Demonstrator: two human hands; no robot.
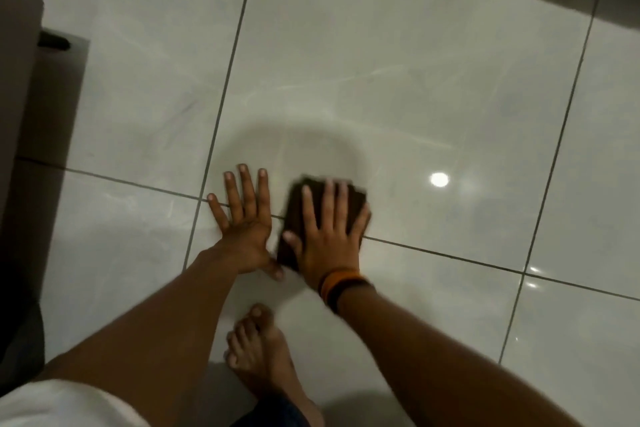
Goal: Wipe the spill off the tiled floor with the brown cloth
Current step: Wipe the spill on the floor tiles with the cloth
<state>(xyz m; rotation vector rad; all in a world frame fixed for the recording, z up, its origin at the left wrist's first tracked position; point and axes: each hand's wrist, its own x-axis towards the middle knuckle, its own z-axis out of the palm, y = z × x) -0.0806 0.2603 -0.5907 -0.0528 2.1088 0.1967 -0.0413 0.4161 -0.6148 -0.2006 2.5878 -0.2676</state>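
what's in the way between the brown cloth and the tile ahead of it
Nothing visible. The right hand presses flat on the brown cloth, and the tiled floor ahead is bare. The left hand lies flat beside it, off that path.

— Where does the cloth (323,218) lie?
— On the tiled floor (415,62), across a grout line, under the right hand (329,239).
— And the left hand (242,218)?
— Flat on the floor just left of the cloth, thumb touching its near edge.
— Anything nearer?
— A bare foot (259,354), between the forearms. Furniture (20,80) stands far left.
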